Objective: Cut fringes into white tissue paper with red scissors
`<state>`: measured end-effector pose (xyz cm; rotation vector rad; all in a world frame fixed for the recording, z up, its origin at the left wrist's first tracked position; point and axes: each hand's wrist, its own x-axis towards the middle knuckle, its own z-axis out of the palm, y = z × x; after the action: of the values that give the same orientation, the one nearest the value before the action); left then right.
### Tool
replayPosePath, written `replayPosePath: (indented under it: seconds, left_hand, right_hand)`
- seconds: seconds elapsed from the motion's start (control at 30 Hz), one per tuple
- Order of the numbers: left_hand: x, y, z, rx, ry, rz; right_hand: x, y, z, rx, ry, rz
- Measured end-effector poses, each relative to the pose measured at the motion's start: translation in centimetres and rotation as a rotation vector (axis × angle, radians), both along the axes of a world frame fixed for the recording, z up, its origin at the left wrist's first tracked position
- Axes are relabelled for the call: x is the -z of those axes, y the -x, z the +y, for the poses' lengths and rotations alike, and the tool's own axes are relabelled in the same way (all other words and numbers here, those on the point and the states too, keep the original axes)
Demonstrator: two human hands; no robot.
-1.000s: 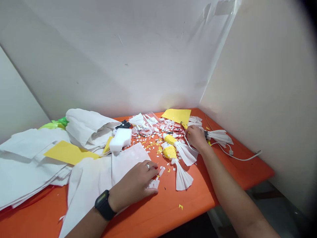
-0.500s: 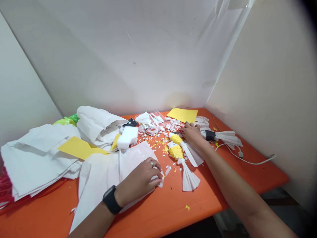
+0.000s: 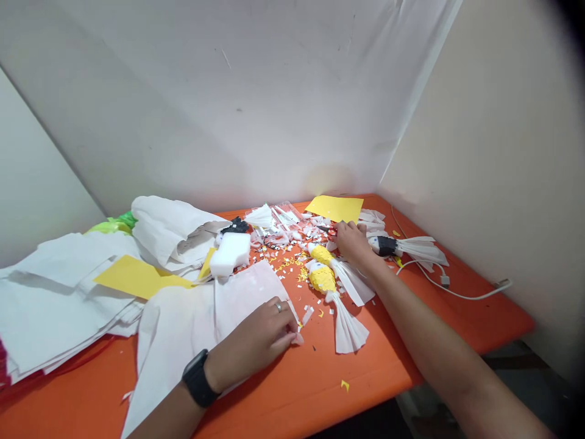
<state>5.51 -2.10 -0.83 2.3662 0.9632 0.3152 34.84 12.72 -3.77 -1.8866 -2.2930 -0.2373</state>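
Observation:
My left hand [image 3: 269, 329], with a ring and a black watch, rests palm down on a sheet of white paper [image 3: 178, 329]. Its fingers are curled closed, and a bit of white paper pokes out at the fingertips. Farther back, my right hand [image 3: 355, 244] is closed around red-handled scissors [image 3: 332, 231], whose dark blades point left. Just left of and in front of that hand lie two yellow paper fish [image 3: 322, 277] with pleated white tails. A black and white paper fish [image 3: 387, 246] lies to its right.
Stacked white sheets [image 3: 68, 305], a yellow sheet [image 3: 137, 277] and a white foam block [image 3: 231, 253] occupy the left. Paper scraps [image 3: 292, 265] litter the orange table [image 3: 311, 390]. Another yellow sheet [image 3: 336, 207] lies at the back; a white cable [image 3: 470, 297] runs along the right.
My right hand has lifted slightly, and the scissors show more clearly in it. My left hand has barely shifted, with its fingers closed tighter at the paper. The view has turned slightly.

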Motion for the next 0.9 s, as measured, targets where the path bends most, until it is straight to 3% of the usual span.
replayPosePath:
  seconds: [0.1, 0.2, 0.3, 0.37, 0.47, 0.53, 0.63, 0.9]
  left_hand:
    - [-0.4, 0.1, -0.1, -0.077, 0.046, -0.074]
    - [-0.6, 0.2, 0.0, -0.191, 0.124, -0.193]
    - [-0.5, 0.3, 0.3, -0.357, 0.232, -0.357]
    - [-0.4, 0.3, 0.5, -0.452, 0.297, -0.484]
    - [-0.1, 0.3, 0.7, -0.539, 0.375, -0.611]
    - [0.0, 0.3, 0.8, -0.576, 0.396, -0.641]
    - [0.2, 0.2, 0.8, -0.588, 0.387, -0.665]
    - [0.8, 0.3, 0.8, -0.578, 0.504, -0.713]
  right_hand:
    - [-1.2, -0.1, -0.3, 0.098, -0.166, 0.139]
    - [-2.5, 0.2, -1.3, 0.074, -0.236, 0.599]
    - [-3.4, 1.7, -3.2, -0.111, 0.012, 1.190]
    - [-3.7, 3.4, -5.0, -0.215, 0.279, 1.365]
    - [-4.0, 6.0, -7.6, -0.353, 0.556, 1.359]
    - [-4.1, 7.4, -9.0, -0.456, 0.646, 1.325]
    - [-3.9, 8.7, -10.3, -0.516, 0.673, 1.321]
    - [-2.8, 10.2, -10.5, -0.428, 0.695, 1.399]
